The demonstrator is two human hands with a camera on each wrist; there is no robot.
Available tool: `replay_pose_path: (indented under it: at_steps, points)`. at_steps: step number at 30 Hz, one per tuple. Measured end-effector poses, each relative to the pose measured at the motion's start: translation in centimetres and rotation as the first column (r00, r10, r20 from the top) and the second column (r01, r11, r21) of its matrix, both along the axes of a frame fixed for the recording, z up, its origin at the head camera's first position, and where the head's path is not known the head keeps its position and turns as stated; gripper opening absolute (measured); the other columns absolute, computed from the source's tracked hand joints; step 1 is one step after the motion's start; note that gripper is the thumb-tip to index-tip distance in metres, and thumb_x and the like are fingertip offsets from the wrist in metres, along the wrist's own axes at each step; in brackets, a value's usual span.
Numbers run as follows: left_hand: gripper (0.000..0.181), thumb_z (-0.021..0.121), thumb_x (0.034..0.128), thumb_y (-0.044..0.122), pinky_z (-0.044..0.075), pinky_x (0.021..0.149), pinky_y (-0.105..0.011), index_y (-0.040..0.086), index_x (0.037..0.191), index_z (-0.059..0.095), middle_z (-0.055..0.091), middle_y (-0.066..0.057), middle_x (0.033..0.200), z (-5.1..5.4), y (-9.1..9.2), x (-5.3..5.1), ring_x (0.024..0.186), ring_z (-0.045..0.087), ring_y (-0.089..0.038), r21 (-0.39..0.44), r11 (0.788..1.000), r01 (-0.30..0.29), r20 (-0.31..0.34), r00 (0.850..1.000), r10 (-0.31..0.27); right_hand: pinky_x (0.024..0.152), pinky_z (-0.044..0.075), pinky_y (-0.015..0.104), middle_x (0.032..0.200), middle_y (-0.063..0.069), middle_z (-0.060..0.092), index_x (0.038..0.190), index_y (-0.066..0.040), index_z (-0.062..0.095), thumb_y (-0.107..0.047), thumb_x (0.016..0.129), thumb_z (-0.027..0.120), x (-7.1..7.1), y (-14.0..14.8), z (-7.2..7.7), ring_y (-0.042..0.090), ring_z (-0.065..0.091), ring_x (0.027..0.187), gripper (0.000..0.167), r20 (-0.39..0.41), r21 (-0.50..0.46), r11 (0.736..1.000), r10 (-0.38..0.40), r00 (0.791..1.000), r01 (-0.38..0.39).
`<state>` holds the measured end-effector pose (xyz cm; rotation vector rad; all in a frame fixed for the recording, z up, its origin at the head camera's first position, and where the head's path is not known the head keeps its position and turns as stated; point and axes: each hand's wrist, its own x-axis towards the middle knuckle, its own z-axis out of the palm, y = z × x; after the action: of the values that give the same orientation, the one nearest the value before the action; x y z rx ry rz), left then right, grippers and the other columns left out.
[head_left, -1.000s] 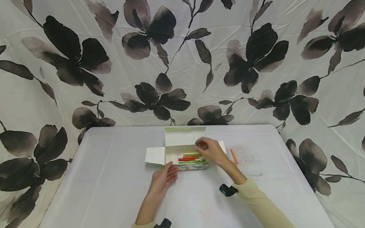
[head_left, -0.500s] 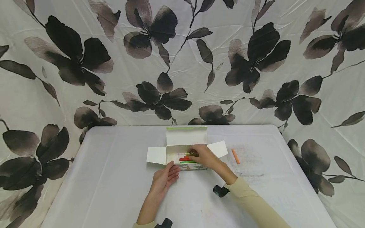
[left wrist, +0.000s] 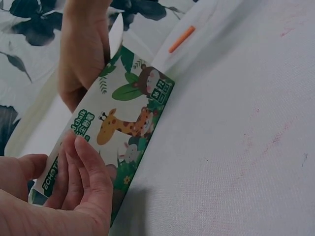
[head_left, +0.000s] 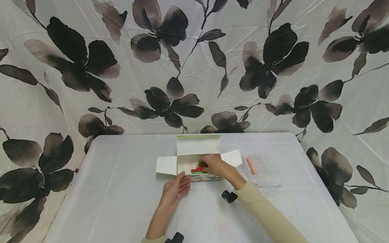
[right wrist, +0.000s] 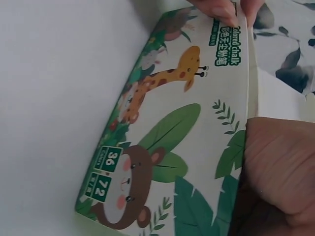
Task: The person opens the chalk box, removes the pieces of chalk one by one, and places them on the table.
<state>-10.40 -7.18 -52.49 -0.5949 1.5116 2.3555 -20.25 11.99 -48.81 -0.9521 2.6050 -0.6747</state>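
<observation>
Right hand (head_left: 214, 165) dropped from over the box's back-right corner a second ago to down inside it; right forearm swung left with it. Left hand (head_left: 174, 190), box and loose stick show no clear shift.

Right grip: fingers bent down into the box, tips hidden by the hand in the head view and by the front wall in both wrist views. Can't tell if it's on a stick. Left grip: pinching the chalk box (head_left: 206, 178) at its front-left, thumb at the rim, fingers laid along the front face.

Box sits at the far middle of the counter (head_left: 121, 189), wide open: back lid (head_left: 198, 145) up, left flap (head_left: 166, 165) and right flap (head_left: 232, 157) spread out to the sides.

Contents: red sticks (head_left: 196, 169) plus a green stick (head_left: 198, 172) along the front wall, lying lengthwise. Hint of yellow behind the red. Right end of the pile, visible earlier, is covered by the hand. Box floor shows pale at the left end.

Front face reads "Colored chalk", plus "36 Colors" and "72"; giraffe, brown animal face, green leaves.

Outside: one orange stick (head_left: 250, 166) on the counter, right of the right flap, well apart from the box. Smudges (head_left: 264, 168) beside it. Floral cloth (head_left: 158, 74) hangs behind.
</observation>
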Motion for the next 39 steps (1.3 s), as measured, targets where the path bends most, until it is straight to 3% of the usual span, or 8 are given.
replay_pose_path:
  at_steps: [7,14,27,35,39]
  points:
    - [0.047,0.063,0.1040,0.032,0.060,0.080,-0.022,-0.011,0.122,0.061,0.075,-0.009,0.100,0.1,0.0,0.0,0.089,0.071,-0.012,-0.002,1.000,0.007,-0.003,1.000,-0.007,0.085,0.059,0.042,0.101,0.016,0.074,0.107,0.007,0.073,0.004,0.093,0.073,-0.2,-0.5,0.7,0.028,0.069,0.093,0.015,0.069,0.077,0.997,0.010,0.998,-0.015]
    - [0.046,0.065,0.1031,0.032,0.060,0.079,-0.022,-0.011,0.120,0.062,0.075,-0.010,0.100,-0.1,0.0,-0.1,0.089,0.071,-0.013,-0.009,1.000,0.001,-0.006,1.000,-0.001,0.084,0.058,0.041,0.098,0.014,0.071,0.107,0.005,0.073,0.005,0.092,0.073,-0.4,-0.6,0.9,0.026,0.066,0.089,0.015,0.093,0.105,0.994,0.005,0.996,-0.015]
    - [0.045,0.065,0.1027,0.033,0.060,0.080,-0.022,-0.009,0.119,0.062,0.074,-0.007,0.098,-0.1,0.2,-0.2,0.090,0.071,-0.014,-0.020,1.000,0.001,0.012,1.000,-0.001,0.069,0.052,0.031,0.085,0.006,0.068,0.097,-0.004,0.073,0.002,0.090,0.077,-0.4,-1.5,0.7,0.014,0.052,0.072,0.010,-0.072,0.224,0.974,0.049,0.996,-0.031]
    - [0.047,0.066,0.1022,0.034,0.060,0.079,-0.022,-0.009,0.120,0.063,0.075,-0.008,0.099,-0.1,0.3,-0.1,0.090,0.071,-0.014,-0.031,0.999,-0.007,0.014,1.000,0.007,0.068,0.053,0.030,0.085,0.006,0.071,0.091,-0.004,0.074,0.000,0.091,0.077,-0.6,-0.8,0.0,0.013,0.054,0.070,0.004,-0.111,0.156,0.985,0.096,0.989,-0.078]
    - [0.048,0.066,0.1022,0.035,0.060,0.079,-0.022,-0.010,0.121,0.062,0.075,-0.008,0.099,-0.2,0.2,-0.2,0.090,0.071,-0.014,-0.032,0.999,-0.006,0.009,1.000,0.006,0.068,0.052,0.031,0.087,0.007,0.070,0.095,-0.004,0.072,-0.002,0.093,0.075,-0.7,-0.1,0.0,0.013,0.056,0.072,0.004,-0.099,0.106,0.991,0.091,0.991,-0.081]
